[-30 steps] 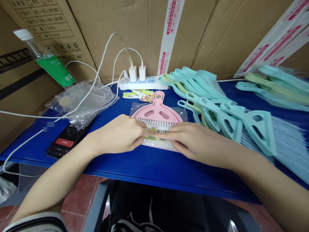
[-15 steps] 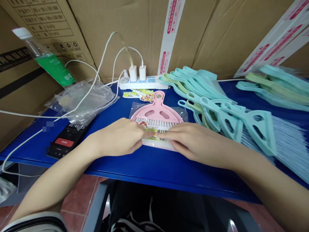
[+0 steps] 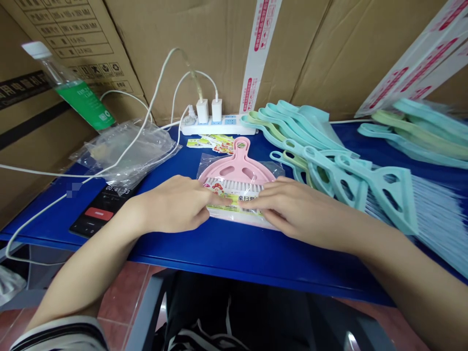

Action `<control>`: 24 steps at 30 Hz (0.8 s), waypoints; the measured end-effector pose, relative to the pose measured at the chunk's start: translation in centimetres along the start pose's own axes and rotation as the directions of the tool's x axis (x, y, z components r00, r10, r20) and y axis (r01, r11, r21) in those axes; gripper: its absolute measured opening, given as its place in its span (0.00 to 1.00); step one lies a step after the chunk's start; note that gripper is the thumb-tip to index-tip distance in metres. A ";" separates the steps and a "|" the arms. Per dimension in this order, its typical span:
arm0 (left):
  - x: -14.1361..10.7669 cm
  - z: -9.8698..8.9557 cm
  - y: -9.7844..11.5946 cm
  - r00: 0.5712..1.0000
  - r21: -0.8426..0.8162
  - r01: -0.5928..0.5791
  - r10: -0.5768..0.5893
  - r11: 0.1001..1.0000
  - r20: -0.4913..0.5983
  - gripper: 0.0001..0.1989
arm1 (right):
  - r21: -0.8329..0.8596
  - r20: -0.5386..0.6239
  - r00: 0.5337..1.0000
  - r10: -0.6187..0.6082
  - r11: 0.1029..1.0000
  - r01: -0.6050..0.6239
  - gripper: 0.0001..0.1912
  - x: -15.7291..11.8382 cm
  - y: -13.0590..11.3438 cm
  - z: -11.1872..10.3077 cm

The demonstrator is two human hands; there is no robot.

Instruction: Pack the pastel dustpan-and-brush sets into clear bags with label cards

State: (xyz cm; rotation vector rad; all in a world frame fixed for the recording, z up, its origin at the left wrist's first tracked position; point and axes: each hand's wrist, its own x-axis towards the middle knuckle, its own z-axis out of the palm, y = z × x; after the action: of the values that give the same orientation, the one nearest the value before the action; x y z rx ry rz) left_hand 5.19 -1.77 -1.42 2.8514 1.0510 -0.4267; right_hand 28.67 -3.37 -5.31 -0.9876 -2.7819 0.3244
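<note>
A pink dustpan with a white-bristled brush lies flat on the blue table in a clear plastic bag. A yellow and white label card with a red cartoon figure lies over the bristles. My left hand touches the label from the left, index finger stretched out and other fingers curled. From the right, my right hand rests its outstretched fingers on the label and bag. The two index fingertips are a small gap apart. Neither hand grips anything.
Mint and green dustpans and brushes are heaped on the right. Left are plastic bags, a phone and a tilted bottle. Behind are spare labels, a power strip, white cables and cardboard boxes.
My fingertips have moved apart along the label, the left one leftward and the right one slightly rightward, showing more of its print. The dustpan stays in place.
</note>
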 end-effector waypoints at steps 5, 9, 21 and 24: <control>-0.2 -0.2 -0.3 0.999 0.023 0.018 -0.017 1.000 -0.038 0.26 | -0.023 -0.006 0.999 0.040 0.999 -0.040 0.22 -0.2 -0.1 -0.4; -0.3 -0.1 -0.6 0.999 0.024 0.026 -0.026 0.999 -0.039 0.24 | -0.047 -0.005 0.998 0.069 0.997 -0.069 0.23 -0.4 0.0 -0.8; -0.4 0.2 -2.0 0.998 -0.079 0.052 -0.054 0.995 -0.019 0.26 | -0.070 0.010 0.991 0.131 0.989 -0.130 0.22 -1.3 0.5 -1.5; -0.4 -0.2 -1.9 0.998 -0.064 0.064 -0.065 0.996 -0.003 0.25 | -0.068 0.022 0.991 0.133 0.989 -0.132 0.22 -1.6 0.7 -1.6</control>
State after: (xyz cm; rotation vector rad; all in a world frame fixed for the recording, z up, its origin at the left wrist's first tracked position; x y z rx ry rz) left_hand 3.74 -0.49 -1.08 2.7709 1.1388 -0.3837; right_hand 30.68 -3.60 -4.07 -1.1957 -2.7738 0.2659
